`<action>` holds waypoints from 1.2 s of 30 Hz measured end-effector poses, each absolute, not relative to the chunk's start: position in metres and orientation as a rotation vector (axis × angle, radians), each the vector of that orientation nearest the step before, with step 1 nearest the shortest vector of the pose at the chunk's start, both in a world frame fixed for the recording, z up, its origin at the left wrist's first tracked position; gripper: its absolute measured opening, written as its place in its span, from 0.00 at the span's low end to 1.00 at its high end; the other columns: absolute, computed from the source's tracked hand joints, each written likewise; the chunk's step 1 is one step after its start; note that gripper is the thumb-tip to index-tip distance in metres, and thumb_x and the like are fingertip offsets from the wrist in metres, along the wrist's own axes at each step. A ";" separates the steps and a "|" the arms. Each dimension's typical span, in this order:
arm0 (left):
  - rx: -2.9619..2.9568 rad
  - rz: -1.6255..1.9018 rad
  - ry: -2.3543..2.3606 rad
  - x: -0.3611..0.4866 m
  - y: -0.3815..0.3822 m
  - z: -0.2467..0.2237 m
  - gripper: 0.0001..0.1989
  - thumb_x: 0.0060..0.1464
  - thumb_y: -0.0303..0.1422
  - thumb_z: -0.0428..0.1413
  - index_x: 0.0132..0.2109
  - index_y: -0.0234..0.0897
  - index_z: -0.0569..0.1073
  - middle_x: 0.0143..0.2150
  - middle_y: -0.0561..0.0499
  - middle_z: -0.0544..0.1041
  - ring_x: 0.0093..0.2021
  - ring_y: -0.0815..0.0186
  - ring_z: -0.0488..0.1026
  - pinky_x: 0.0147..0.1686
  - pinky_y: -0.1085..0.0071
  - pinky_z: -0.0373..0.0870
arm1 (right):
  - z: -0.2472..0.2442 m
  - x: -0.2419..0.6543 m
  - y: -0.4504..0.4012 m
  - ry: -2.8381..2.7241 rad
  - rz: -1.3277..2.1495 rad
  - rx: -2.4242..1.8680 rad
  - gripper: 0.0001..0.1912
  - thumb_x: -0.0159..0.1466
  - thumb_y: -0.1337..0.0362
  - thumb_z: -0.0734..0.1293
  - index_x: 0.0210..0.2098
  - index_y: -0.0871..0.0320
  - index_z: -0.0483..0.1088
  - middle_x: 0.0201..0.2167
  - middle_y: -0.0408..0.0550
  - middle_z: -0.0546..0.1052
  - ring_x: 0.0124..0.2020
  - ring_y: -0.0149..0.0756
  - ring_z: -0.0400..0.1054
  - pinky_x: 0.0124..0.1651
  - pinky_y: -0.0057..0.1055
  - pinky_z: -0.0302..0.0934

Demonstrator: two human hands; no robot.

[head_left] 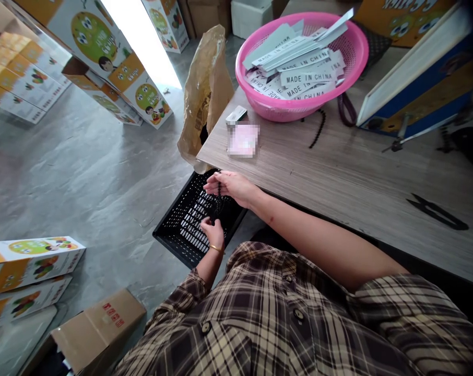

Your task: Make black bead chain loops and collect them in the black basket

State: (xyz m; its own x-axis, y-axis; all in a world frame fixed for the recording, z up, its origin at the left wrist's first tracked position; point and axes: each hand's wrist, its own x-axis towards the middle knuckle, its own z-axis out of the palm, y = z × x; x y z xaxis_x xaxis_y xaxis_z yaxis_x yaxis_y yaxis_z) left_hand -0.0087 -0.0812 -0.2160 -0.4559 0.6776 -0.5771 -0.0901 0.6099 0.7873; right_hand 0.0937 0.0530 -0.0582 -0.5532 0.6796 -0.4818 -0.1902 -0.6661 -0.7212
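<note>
My right hand point(236, 188) is just off the table's corner, its fingers stretched out and close together. A dark beaded strand point(220, 197) hangs from its fingers. Below it, my left hand point(213, 230), with a gold bangle on the wrist, has its fingers closed at the strand's lower end. That end is hard to make out against the black plastic basket point(174, 232) beneath both hands. Another dark beaded strand point(318, 129) lies on the table point(283, 162) beside the pink basket point(299, 110).
White "MADE IN CHINA" strips point(307, 78) fill the pink basket. Black thread snips point(438, 211) lie on the table at right, below a blue-sided machine or board point(412, 89). A brown paper sack point(205, 94) stands at the table's corner. Printed cartons point(134, 94) stand on the floor.
</note>
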 end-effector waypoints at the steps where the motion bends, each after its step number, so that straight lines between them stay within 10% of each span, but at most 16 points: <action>1: 0.574 0.990 1.912 -0.009 -0.078 -0.212 0.27 0.59 0.37 0.58 0.61 0.39 0.60 0.66 0.38 0.60 0.68 0.56 0.58 0.61 0.60 0.61 | -0.056 0.093 0.052 -0.838 2.226 -1.060 0.16 0.78 0.68 0.54 0.37 0.65 0.67 0.35 0.53 0.78 0.32 0.31 0.74 0.44 0.28 0.67; 4: 1.043 0.921 2.023 -0.016 -0.061 -0.201 0.39 0.49 0.37 0.66 0.65 0.38 0.60 0.69 0.36 0.58 0.72 0.49 0.52 0.69 0.52 0.50 | -0.051 0.088 0.048 -0.813 2.231 -1.058 0.16 0.78 0.69 0.54 0.36 0.65 0.67 0.34 0.53 0.78 0.32 0.31 0.74 0.43 0.27 0.67; 9: 1.225 0.795 1.774 -0.046 -0.032 -0.192 0.20 0.55 0.41 0.60 0.52 0.35 0.75 0.51 0.40 0.78 0.55 0.50 0.73 0.60 0.53 0.65 | -0.045 0.092 0.049 -0.862 2.185 -1.068 0.15 0.77 0.72 0.55 0.34 0.65 0.67 0.31 0.51 0.77 0.31 0.29 0.72 0.41 0.24 0.65; 15: 1.082 0.911 1.457 -0.070 -0.027 -0.159 0.25 0.58 0.50 0.56 0.52 0.33 0.78 0.47 0.42 0.81 0.51 0.55 0.76 0.55 0.59 0.71 | -0.070 0.107 0.058 -1.235 1.858 -1.242 0.12 0.72 0.74 0.59 0.33 0.65 0.69 0.18 0.39 0.65 0.21 0.26 0.61 0.30 0.22 0.55; 18: 1.057 1.091 1.351 -0.070 -0.030 -0.121 0.23 0.61 0.49 0.56 0.53 0.36 0.78 0.49 0.44 0.80 0.52 0.57 0.76 0.57 0.61 0.70 | -0.085 0.105 0.052 -1.452 1.810 -1.301 0.02 0.67 0.71 0.66 0.38 0.64 0.71 0.24 0.40 0.70 0.25 0.26 0.62 0.30 0.23 0.54; 26: 1.460 1.400 1.693 -0.067 -0.036 -0.023 0.10 0.59 0.39 0.61 0.44 0.39 0.78 0.43 0.50 0.79 0.46 0.64 0.75 0.51 0.68 0.71 | -0.051 0.102 0.039 -1.887 1.924 -0.852 0.16 0.64 0.64 0.70 0.50 0.61 0.71 0.35 0.41 0.72 0.34 0.30 0.66 0.34 0.25 0.55; 32: 1.101 1.002 1.227 -0.082 -0.030 -0.026 0.14 0.55 0.34 0.63 0.49 0.40 0.77 0.57 0.46 0.76 0.58 0.58 0.71 0.58 0.63 0.68 | -0.070 0.101 0.031 -2.102 1.482 -1.222 0.07 0.62 0.70 0.70 0.41 0.63 0.72 0.37 0.46 0.76 0.40 0.38 0.69 0.39 0.28 0.56; 36: 0.832 0.963 1.190 -0.083 -0.033 -0.044 0.17 0.54 0.34 0.63 0.52 0.42 0.75 0.63 0.47 0.71 0.54 0.59 0.72 0.41 0.68 0.74 | -0.101 0.109 0.034 -1.918 1.562 -1.229 0.07 0.63 0.73 0.67 0.41 0.61 0.73 0.36 0.42 0.76 0.39 0.35 0.69 0.39 0.26 0.57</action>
